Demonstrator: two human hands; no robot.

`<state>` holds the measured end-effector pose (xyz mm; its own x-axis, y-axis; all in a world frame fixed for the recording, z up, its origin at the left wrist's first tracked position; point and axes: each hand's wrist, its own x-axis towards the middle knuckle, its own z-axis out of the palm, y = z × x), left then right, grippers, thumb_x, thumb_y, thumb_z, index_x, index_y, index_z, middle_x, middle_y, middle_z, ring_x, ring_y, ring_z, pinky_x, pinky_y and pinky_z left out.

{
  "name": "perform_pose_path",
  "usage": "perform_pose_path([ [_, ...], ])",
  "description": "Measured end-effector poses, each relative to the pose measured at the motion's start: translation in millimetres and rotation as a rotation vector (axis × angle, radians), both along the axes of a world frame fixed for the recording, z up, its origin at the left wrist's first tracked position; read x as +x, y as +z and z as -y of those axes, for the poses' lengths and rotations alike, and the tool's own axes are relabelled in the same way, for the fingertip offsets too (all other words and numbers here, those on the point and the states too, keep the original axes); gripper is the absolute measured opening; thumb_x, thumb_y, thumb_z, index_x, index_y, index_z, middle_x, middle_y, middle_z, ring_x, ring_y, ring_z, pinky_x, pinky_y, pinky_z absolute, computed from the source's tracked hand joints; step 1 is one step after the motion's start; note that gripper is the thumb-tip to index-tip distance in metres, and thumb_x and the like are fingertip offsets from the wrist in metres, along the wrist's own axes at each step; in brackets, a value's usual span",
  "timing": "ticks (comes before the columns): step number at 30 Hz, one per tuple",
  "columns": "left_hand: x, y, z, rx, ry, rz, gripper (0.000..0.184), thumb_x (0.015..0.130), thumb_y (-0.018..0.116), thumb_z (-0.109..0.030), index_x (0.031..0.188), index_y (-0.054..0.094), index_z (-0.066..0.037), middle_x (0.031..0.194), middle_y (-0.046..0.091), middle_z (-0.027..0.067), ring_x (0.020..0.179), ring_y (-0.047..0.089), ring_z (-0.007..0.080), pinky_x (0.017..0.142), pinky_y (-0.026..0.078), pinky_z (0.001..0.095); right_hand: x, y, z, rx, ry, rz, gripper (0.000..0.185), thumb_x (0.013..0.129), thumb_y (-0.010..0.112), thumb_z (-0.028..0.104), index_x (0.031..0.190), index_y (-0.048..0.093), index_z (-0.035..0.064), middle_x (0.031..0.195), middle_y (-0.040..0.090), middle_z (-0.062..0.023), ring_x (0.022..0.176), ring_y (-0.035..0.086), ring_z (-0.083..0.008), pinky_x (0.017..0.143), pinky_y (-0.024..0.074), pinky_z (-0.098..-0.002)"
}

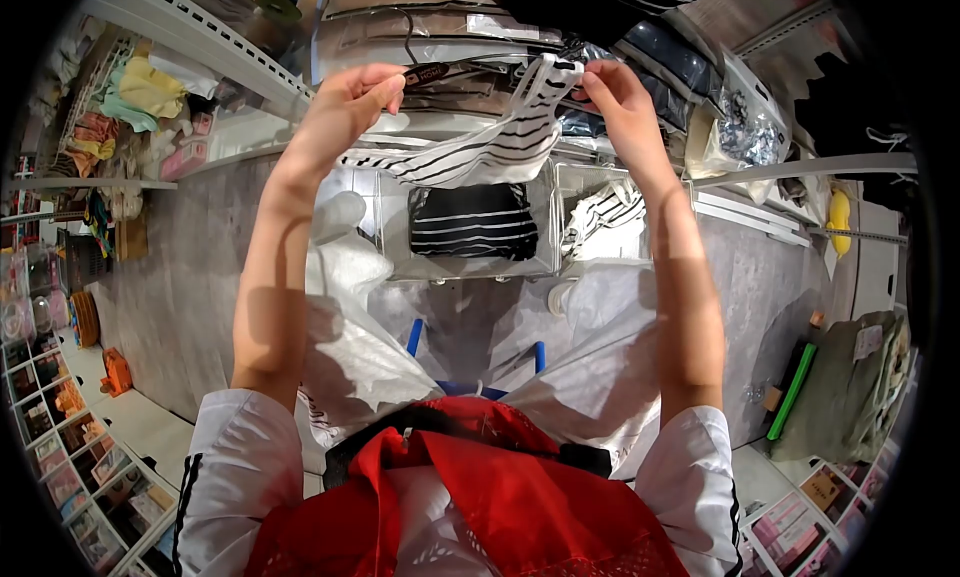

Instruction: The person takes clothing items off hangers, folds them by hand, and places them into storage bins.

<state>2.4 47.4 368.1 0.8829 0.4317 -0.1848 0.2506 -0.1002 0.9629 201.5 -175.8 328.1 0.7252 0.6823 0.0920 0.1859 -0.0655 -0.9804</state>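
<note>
My left hand [352, 97] has the dark end of a slim black hanger [428, 73] pinched between thumb and fingers, and my right hand [625, 89] has the upper edge of a white garment with black stripes [500, 145] nipped at the hanger's far right end. The garment is between my hands, sagging from the right pinch down and across to the left, above the wire basket [468, 275] with the folded black striped cloth [472, 222] in it and on the near side of the bagged clothes [345, 27]. I judge it light and limp: thin, soft knit that droops wherever I don't support it and is likely to stretch if I tug. The hanger looks stiff and smooth, probably plastic, so the narrow strap could slide along its arm. A firm pinch suits the hanger's end; on the cloth I'd want a gentle one, right at the strap, with the slack part gathered from beneath rather than pulled by its edge. Nothing here seems breakable, though a thin hanger arm wouldn't like being bent.
</note>
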Motion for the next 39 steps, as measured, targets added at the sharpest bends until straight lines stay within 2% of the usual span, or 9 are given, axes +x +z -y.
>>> perform_pose_path([
  [6,5.6,-12.1,17.1,-0.011,0.040,0.092,0.019,0.089,0.052,-0.017,0.099,0.060,-0.002,0.067,0.049,-0.0056,0.050,0.031,0.0000,0.044,0.022,0.0164,-9.9,-13.7,-9.6,-0.014,-0.090,0.015,0.023,0.087,0.055,0.020,0.085,0.061,-0.0022,0.065,0.059,-0.0012,0.057,0.048,-0.0071,0.054,0.0383,-0.0233],
  [8,8.9,-11.8,32.2,0.033,0.084,0.093,0.016,0.089,0.052,-0.017,0.089,0.061,-0.005,0.065,0.048,-0.0069,0.050,0.031,-0.0005,0.044,0.022,0.0166,-17.1,-10.5,-9.9,-0.228,0.019,0.119,0.019,0.088,0.052,0.014,0.092,0.061,-0.0028,0.078,0.062,-0.0050,0.072,0.059,-0.0105,0.070,0.0443,-0.0221],
  [14,14.3,-39.2,63.2,0.029,-0.013,0.201,0.017,0.086,0.055,-0.012,0.093,0.063,0.001,0.068,0.058,-0.0031,0.060,0.044,0.0015,0.052,0.033,0.0174,-50.0,-13.5,-14.4,-0.231,0.376,0.212,0.014,0.085,0.049,0.006,0.090,0.061,0.0020,0.066,0.055,-0.0001,0.057,0.045,-0.0056,0.052,0.0378,-0.0220],
  [15,15.2,-39.4,67.4,0.042,-0.058,0.167,0.018,0.086,0.055,-0.013,0.094,0.063,0.001,0.067,0.058,-0.0026,0.060,0.045,0.0024,0.052,0.035,0.0175,-62.2,0.7,-14.4,-0.184,0.406,0.175,0.015,0.081,0.050,0.009,0.088,0.060,0.0004,0.068,0.058,-0.0112,0.060,0.055,-0.0191,0.057,0.0423,-0.0290],
  [20,13.7,-35.2,58.8,0.153,0.013,0.089,0.018,0.084,0.057,-0.015,0.093,0.064,-0.001,0.067,0.062,0.0018,0.061,0.054,0.0067,0.056,0.042,0.0214,-61.9,2.7,-8.7,-0.186,0.293,-0.065,0.015,0.081,0.056,0.012,0.081,0.062,-0.0025,0.068,0.058,-0.0058,0.054,0.048,-0.0063,0.051,0.0394,-0.0247],
  [26,9.1,-21.1,49.2,0.675,-0.010,0.088,0.014,0.080,0.059,-0.012,0.089,0.065,-0.002,0.073,0.065,0.0099,0.063,0.062,0.0232,0.061,0.047,0.0296,-50.2,23.3,7.3,0.271,0.068,0.068,0.014,0.080,0.053,0.006,0.079,0.063,-0.0041,0.108,0.055,-0.0074,0.094,0.051,-0.0125,0.077,0.0401,-0.0234],
  [29,7.4,-25.5,43.0,0.613,-0.027,0.068,0.016,0.081,0.059,-0.015,0.090,0.065,-0.004,0.072,0.064,0.0086,0.063,0.061,0.0224,0.060,0.046,0.0288,-25.3,20.5,19.8,0.306,-0.035,-0.007,0.018,0.078,0.047,0.000,0.084,0.060,-0.0115,0.125,0.046,-0.0119,0.104,0.048,-0.0153,0.089,0.0332,-0.0258],
  [32,8.9,-24.4,35.4,0.398,0.040,-0.056,0.019,0.083,0.058,-0.018,0.090,0.065,-0.001,0.064,0.062,0.0012,0.057,0.050,0.0076,0.056,0.041,0.0229,-3.6,19.8,28.0,0.216,-0.150,-0.054,0.018,0.078,0.047,0.003,0.082,0.060,-0.0098,0.111,0.055,-0.0094,0.096,0.052,-0.0131,0.084,0.0362,-0.0243],
  [39,8.1,-18.4,22.1,-0.080,0.158,0.152,0.018,0.089,0.051,-0.018,0.087,0.062,-0.004,0.061,0.045,-0.0074,0.051,0.027,-0.0001,0.046,0.022,0.0174,14.9,22.1,35.5,-0.146,-0.287,-0.241,0.027,0.084,0.051,0.022,0.089,0.060,-0.0025,0.089,0.063,-0.0076,0.083,0.058,-0.0144,0.080,0.0414,-0.0250],
])
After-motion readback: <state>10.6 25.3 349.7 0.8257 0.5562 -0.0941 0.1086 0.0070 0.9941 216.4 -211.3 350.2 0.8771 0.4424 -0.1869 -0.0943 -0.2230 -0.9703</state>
